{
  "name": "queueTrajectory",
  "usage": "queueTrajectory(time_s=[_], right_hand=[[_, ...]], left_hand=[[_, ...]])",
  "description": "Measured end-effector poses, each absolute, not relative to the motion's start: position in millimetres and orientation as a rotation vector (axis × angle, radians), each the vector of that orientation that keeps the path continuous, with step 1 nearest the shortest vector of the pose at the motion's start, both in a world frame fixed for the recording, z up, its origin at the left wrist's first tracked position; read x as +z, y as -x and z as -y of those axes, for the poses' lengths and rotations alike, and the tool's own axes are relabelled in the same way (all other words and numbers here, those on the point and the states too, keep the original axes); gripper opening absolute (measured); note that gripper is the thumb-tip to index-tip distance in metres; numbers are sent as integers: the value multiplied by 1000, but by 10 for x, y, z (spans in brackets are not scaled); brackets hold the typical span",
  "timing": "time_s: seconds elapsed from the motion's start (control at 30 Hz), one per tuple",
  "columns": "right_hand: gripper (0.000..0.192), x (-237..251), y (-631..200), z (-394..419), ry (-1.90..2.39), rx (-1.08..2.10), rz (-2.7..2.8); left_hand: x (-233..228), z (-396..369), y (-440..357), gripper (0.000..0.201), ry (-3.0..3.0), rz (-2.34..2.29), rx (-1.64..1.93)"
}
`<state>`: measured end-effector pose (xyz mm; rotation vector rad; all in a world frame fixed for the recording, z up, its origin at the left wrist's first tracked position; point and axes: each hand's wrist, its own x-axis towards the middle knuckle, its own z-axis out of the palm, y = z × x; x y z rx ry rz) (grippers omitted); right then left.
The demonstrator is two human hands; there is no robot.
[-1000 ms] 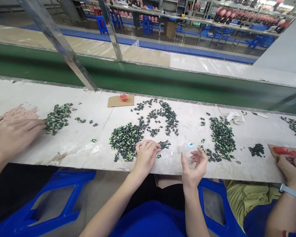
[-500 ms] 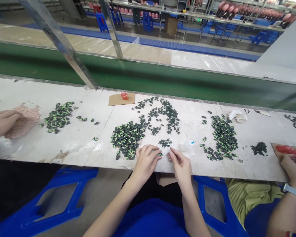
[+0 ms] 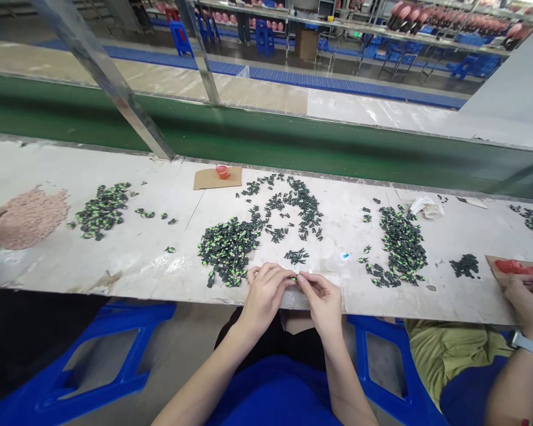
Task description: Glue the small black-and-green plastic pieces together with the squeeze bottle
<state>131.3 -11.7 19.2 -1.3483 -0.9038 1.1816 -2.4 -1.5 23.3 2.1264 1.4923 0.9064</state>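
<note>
- Person's left hand point(image 3: 264, 290) & right hand point(image 3: 323, 299) met at the near edge of the white workbench point(image 3: 133, 260), fingertips of both pinched together on one small black-and-green part point(image 3: 295, 278); part sat between the two hands, just above the bench edge.
- Left fingers curled shut round the part's left end, right thumb & forefinger closed on its right end. Too small to tell more abt the part.
- Just left of the left hand: big pile of black-green parts point(image 3: 227, 247). Small cluster of same point(image 3: 296, 256) lay just beyond the hands.
- Further back, a looser scatter of dark parts point(image 3: 293, 204); to the right, a long dark pile point(image 3: 402, 242), well apart from the hands.
- Tiny white bit w/ blue tip point(image 3: 345, 255) lay betw. the cluster and the right pile.
- Cardboard square w/ small red cap point(image 3: 222, 171) stood at the back of the bench.
- Far left: pink granule heap point(image 3: 29, 217), next to another green-black pile point(image 3: 101, 210).
- Far right: a co-worker's hand point(image 3: 530, 305), watch on wrist, rested by a cardboard piece w/ a red item point(image 3: 517, 268).
- Green conveyor belt point(image 3: 293, 142) ran behind the bench.
</note>
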Motion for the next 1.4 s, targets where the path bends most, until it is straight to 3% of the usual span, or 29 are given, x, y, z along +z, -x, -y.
queueTrajectory(time_s=[0.3, 0.57, 0.83, 1.03, 1.17, 1.4], right_hand=[[18, 204, -1243, 147, 1251, 1007, 900], [6, 242, -1363, 141, 1185, 1062, 1019], [28, 226, -1359, 188, 1197, 1037, 977], [13, 134, -1515, 199, 1181, 909, 1215], [16, 79, -1835, 208, 1420, 642, 1301], [40, 122, -2378, 92, 1752, -82, 1387]], left_hand=[[310, 64, -43, 21, -2161, -1523, 1142], [377, -13, 18, 25, -2389, -1365, 1320], [389, -37, 69, 33, -2483, -1174, 1330], [339, -13, -47, 33, -2466, -1092, 1252], [272, -141, -6, 23, -2454, -1151, 1077], [218, -565, 435, 18, -2333, -1831, 849]])
